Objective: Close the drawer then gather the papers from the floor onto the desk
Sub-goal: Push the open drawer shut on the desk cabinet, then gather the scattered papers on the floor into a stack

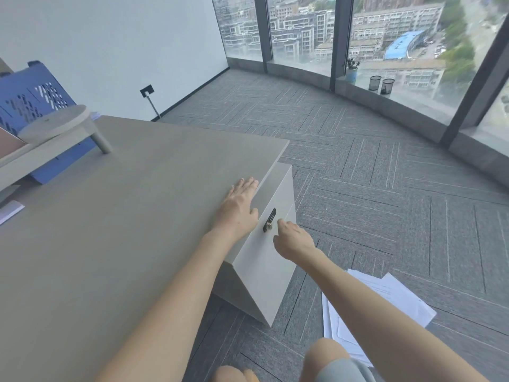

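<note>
While the right arm hides part of the papers (396,296), left hand (238,208) fingers spread flat on the desk (110,216); right hand (293,239) fingers unclear.

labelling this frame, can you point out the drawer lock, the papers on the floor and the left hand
drawer lock (269,220): head view, middle of the black lock strip.
papers (396,296): head view, top white sheet on the carpet.
left hand (239,205): head view, back of the hand, flat on the desk edge.

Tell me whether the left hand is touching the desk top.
Touching. The head view shows the left hand lying flat, palm down, on the desk top near its edge.
</note>
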A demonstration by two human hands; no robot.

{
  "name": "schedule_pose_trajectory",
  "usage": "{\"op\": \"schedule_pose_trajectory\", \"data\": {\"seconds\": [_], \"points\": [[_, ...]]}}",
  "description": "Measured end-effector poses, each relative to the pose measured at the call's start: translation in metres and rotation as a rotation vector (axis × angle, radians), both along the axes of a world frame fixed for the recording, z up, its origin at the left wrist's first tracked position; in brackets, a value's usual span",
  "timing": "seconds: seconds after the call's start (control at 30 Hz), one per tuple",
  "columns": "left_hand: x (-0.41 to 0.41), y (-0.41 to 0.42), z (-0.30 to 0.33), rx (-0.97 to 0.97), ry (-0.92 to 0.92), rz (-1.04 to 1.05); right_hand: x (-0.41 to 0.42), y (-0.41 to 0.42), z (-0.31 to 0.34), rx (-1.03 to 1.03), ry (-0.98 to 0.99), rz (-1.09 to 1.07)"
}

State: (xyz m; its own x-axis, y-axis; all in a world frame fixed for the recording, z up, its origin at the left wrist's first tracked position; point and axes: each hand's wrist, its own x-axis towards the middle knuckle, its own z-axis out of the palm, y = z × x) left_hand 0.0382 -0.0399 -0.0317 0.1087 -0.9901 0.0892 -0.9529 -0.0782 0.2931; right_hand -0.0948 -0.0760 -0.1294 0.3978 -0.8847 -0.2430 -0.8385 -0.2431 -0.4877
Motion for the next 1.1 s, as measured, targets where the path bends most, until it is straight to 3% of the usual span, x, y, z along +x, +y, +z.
{"op": "schedule_pose_trajectory", "data": {"seconds": [0.13, 0.27, 0.67, 1.1], "points": [[-0.033, 0.010, 0.005, -0.070, 0.193, 0.108, -0.040, 0.005, 0.017, -0.031, -0.010, -0.025], [-0.073, 0.024, 0.008, -0.068, 0.272, 0.068, -0.090, 0.016, 0.037, -0.035, -0.039, -0.052], [-0.187, 0.040, 0.004, 0.026, 0.389, -0.051, -0.244, 0.072, 0.093, -0.103, -0.098, -0.250], [-0.235, 0.040, -0.001, 0.031, 0.533, -0.134, -0.307, 0.115, 0.122, -0.154, -0.090, -0.408]]}}
